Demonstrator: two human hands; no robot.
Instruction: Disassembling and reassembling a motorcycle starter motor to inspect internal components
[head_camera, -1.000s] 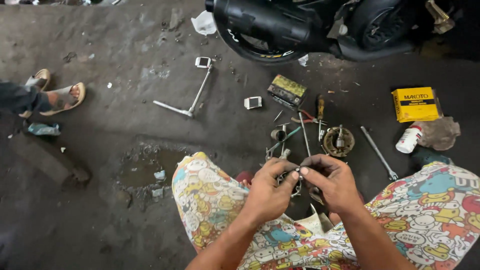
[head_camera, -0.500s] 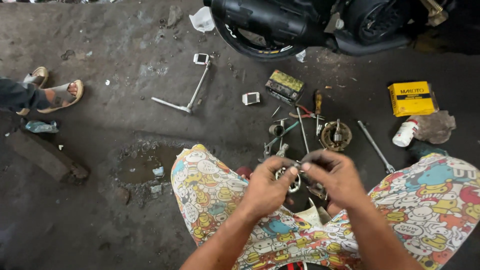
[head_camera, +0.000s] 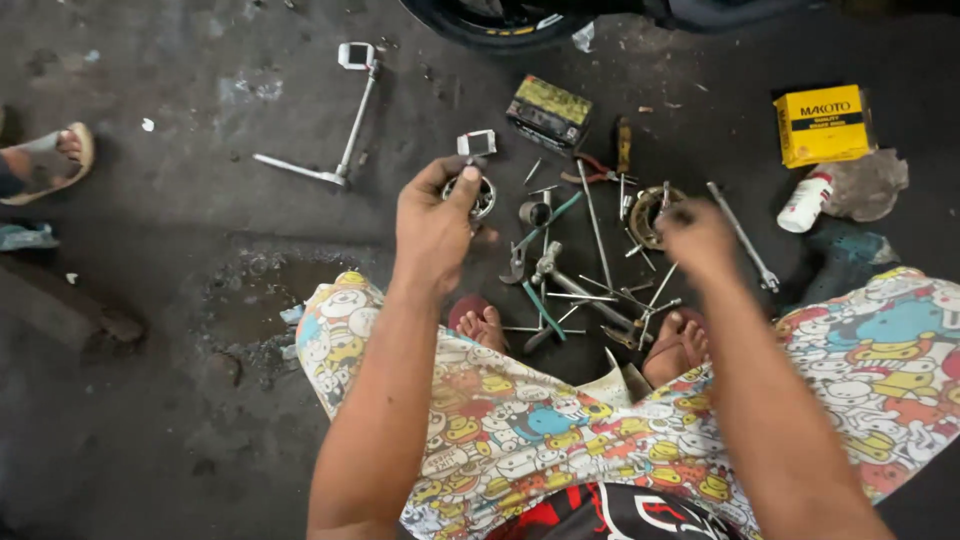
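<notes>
The left hand is raised over the floor with its fingers curled round a small round metal bearing, thumb pressed on its rim; the bearing sits just below a little white block lying on the ground. The right hand is blurred, held over the pile of tools, and whether it grips anything cannot be told; its fingers look loosely bent and it hovers just beside a round rusty part. Between the hands lie a long rod, a green-handled tool, red-handled pliers and several thin pins. A wrench lies right of the right hand. Farther up are a small dark battery, a yellow box, a white bottle against a grey rag, and an L-shaped bar off to the left. The person's feet in sandals rest beneath the tools, knees in cartoon-print shorts. Another person's sandalled foot shows at the left edge, a tyre at the top
</notes>
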